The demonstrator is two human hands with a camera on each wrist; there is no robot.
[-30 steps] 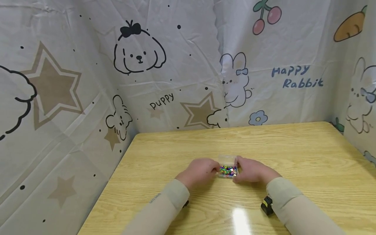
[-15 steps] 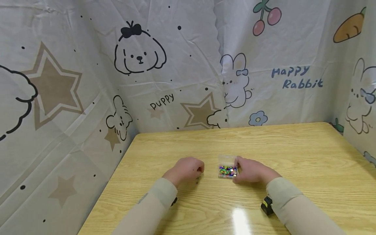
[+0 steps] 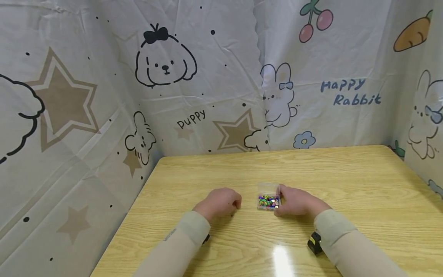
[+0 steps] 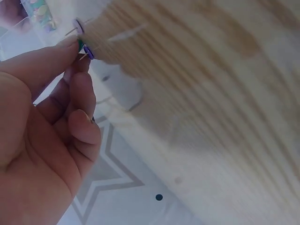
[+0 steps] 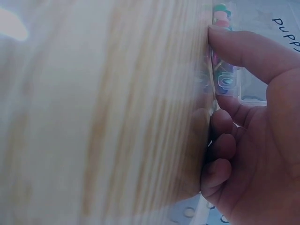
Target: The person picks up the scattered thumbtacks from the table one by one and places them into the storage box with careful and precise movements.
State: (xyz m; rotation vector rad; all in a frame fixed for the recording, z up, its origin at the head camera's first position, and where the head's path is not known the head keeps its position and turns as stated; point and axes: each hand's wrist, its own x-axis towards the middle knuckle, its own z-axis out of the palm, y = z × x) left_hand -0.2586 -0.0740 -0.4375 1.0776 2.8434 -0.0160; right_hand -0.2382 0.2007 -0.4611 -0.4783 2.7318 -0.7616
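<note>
A small clear box with its lid raised stands on the table, full of multicoloured thumbtacks. My right hand grips the box's right side, thumb at the front edge and fingers behind. To the left of the box, my left hand is low over the table, apart from it. In the left wrist view its thumb and forefinger pinch a green thumbtack. A purple thumbtack and a pale thumbtack are right by the fingertips, pins showing; whether the fingers touch them I cannot tell.
The wood-grain table reaches back to a printed curtain, which also hangs along both sides. A tiny dark speck lies on the table below the left hand. Black wrist devices show under the sleeves.
My left hand has moved from the box's left side leftward to a spot on the table, then stayed nearly still. The right hand and the box have not moved.
</note>
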